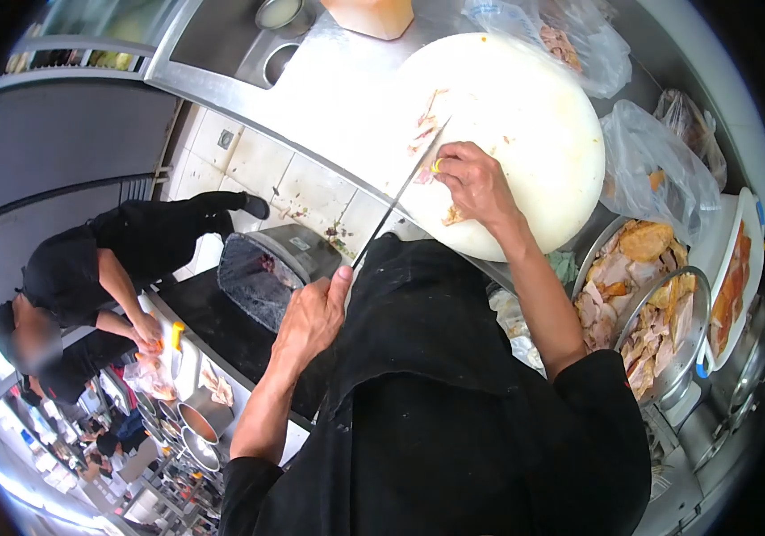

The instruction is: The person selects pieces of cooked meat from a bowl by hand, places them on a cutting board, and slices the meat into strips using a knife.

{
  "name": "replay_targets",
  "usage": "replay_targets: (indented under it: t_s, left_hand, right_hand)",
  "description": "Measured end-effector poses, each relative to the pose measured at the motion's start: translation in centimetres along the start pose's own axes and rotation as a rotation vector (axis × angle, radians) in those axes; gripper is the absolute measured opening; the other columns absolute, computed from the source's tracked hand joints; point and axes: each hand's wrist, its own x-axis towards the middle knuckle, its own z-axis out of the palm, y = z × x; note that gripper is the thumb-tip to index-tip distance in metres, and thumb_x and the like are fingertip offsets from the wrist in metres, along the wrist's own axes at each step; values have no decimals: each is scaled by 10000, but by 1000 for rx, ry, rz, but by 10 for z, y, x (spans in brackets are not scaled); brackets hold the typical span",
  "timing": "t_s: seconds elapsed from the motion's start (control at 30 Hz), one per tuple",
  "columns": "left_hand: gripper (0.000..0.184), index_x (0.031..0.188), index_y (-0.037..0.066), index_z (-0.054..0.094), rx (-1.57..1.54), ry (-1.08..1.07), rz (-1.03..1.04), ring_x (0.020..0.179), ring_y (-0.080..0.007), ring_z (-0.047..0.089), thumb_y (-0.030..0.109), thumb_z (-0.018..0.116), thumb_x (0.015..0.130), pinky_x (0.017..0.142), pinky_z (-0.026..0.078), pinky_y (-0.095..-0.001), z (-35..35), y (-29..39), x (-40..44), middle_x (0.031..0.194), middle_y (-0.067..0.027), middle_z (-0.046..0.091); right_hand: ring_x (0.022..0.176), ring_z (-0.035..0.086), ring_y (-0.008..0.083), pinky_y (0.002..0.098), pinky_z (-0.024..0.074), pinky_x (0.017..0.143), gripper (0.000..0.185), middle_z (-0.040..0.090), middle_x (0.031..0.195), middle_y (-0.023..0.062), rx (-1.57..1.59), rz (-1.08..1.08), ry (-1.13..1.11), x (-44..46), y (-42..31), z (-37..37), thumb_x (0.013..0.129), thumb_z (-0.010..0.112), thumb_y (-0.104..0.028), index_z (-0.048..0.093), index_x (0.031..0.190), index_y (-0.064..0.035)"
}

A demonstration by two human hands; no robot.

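Observation:
My left hand [313, 314] is closed round the handle of a long knife [407, 181], thumb pointing along it. The blade slants up over the near-left rim of a round white cutting board [539, 121]. On the board, my right hand [476, 181] has its fingers curled together, pressed on a small pinkish piece of meat [424, 176] beside the blade. Something yellow [437, 165] shows at its fingers. Beyond the knife tip lie thin strips of cooked meat [422, 134]. Another browned scrap [453, 215] rests below my right fingers.
On the right stand a metal bowl of cut meat [637, 295] and a white tray [745, 241] with a browned piece. Plastic bags [655, 165] border the board. At left are a lined bin [262, 279] and a co-worker in black [146, 241] at another counter.

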Motion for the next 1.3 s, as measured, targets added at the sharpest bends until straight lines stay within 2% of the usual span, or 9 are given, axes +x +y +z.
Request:
replay_targets:
  t_s: [0.2,0.43,0.57,0.67,0.73,0.83,0.93,1.07,1.3]
  left_hand:
    - [666,809,-93,630,15,18,2,926,-564,593,487,413,1053,808,456,-573,-1,5,-12,836,-396,600]
    - [647,853,-86,645,-7,-61,-143,981,-566,584,479,403,1056,853,457,-576,-1,6,-40,881,-405,607]
    - [671,875,-85,664,54,-87,-127,1027,-557,581,491,372,1056,918,448,-588,11,5,-33,919,-403,617]
    - [686,895,-89,674,87,-72,-34,1031,-560,580,501,363,1055,918,448,-589,26,12,3,944,-406,618]
    - [686,940,-84,672,114,-46,-74,1042,-556,567,493,322,1063,900,445,-569,9,37,9,941,-398,603]
    - [675,864,-83,656,15,69,-6,948,-571,595,496,368,1058,832,461,-599,6,23,0,872,-401,609]
    - [664,832,-76,637,5,42,2,909,-573,593,495,384,1058,808,453,-597,10,15,-15,845,-391,611]
    - [644,828,-66,626,55,13,12,872,-581,589,491,401,1057,789,454,-598,28,2,-4,811,-382,609]
    - [599,835,-49,612,99,13,51,851,-568,603,467,410,1062,764,463,-601,15,26,-19,802,-375,613]
  right_hand:
    - [1003,679,296,381,563,852,116,712,1013,133,-58,-54,52,-2,6,4,761,752,-14,745,877,-3]
    - [1017,681,298,383,563,863,120,717,1021,139,-38,-46,84,-4,5,7,770,762,-18,751,889,-2]
    - [1037,672,313,389,564,867,158,718,1063,159,26,6,71,-4,4,7,757,760,-28,749,912,1]
    - [1029,674,312,386,564,854,166,715,1068,158,83,68,66,-3,1,6,751,766,-27,742,912,6]
    - [1015,679,305,379,565,840,183,714,1060,159,154,145,61,-2,2,-1,748,767,-27,739,924,9]
    - [1012,662,301,374,552,860,256,684,1088,150,147,313,162,-20,-9,-29,721,781,-46,724,964,10]
    - [1045,626,304,374,531,903,328,640,1138,142,-63,219,86,-49,-23,-48,696,787,-64,705,1006,6]
    - [1142,594,306,390,512,957,413,616,1194,146,34,247,140,-58,-15,-25,648,824,-59,682,1026,28]
    - [1125,607,306,383,521,950,392,637,1183,130,37,194,201,-37,-5,-13,629,792,-38,693,1005,16]
